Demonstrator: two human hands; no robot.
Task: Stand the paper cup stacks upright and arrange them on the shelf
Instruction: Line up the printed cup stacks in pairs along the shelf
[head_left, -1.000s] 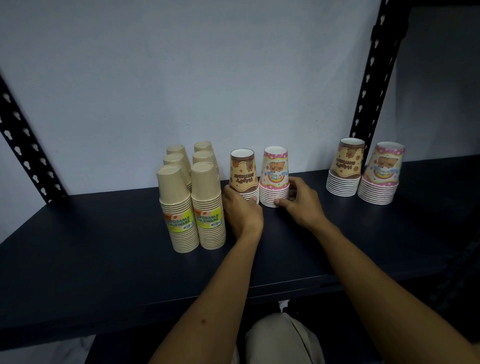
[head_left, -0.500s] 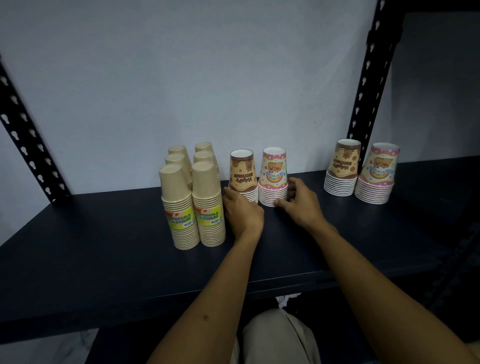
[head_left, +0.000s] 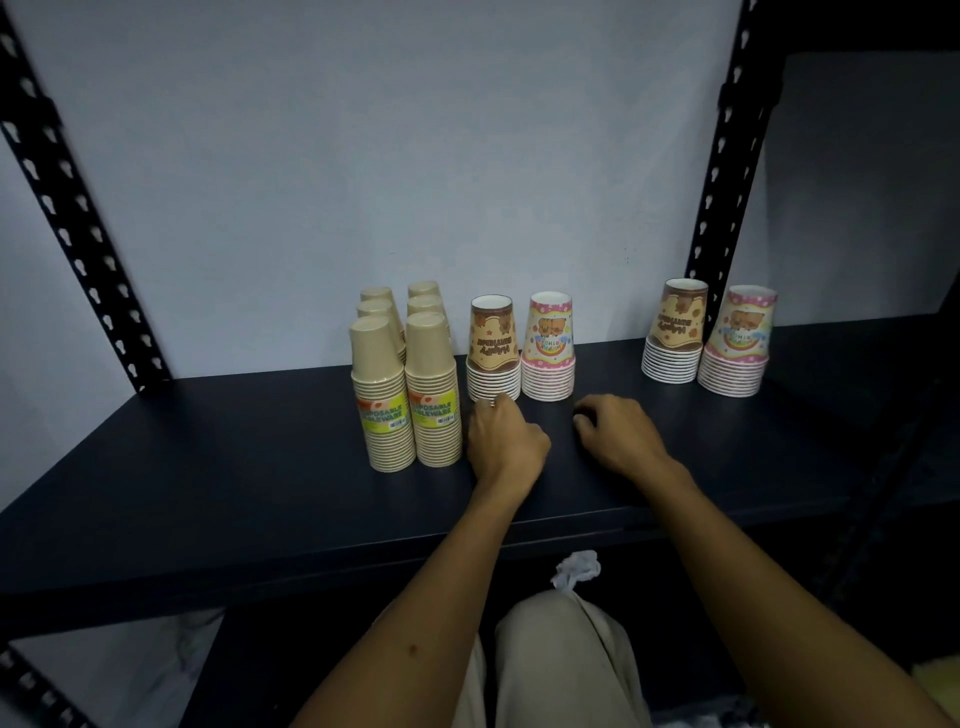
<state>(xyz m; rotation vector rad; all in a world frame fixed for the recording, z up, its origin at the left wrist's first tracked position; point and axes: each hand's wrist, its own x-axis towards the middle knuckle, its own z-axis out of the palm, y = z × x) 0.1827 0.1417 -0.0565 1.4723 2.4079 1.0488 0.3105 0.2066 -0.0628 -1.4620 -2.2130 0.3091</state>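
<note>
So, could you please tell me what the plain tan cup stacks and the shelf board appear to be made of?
Tan cup stacks: probably kraft-coloured paper, matte; thin rolled rims show as ridges, and a clear wrap is possibly around them, given the stuck-on labels. Shelf board: dark, smooth, faintly sheened, likely painted metal or laminate; I cannot tell which.

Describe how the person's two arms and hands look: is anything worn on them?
Both forearms are bare up to the frame's edge; no sleeves show. The left hand and right hand wear no gloves, and no watch, bracelet or ring is visible. A small dark mark sits on the left forearm. Between the arms, light beige trousers cover the legs.
</note>
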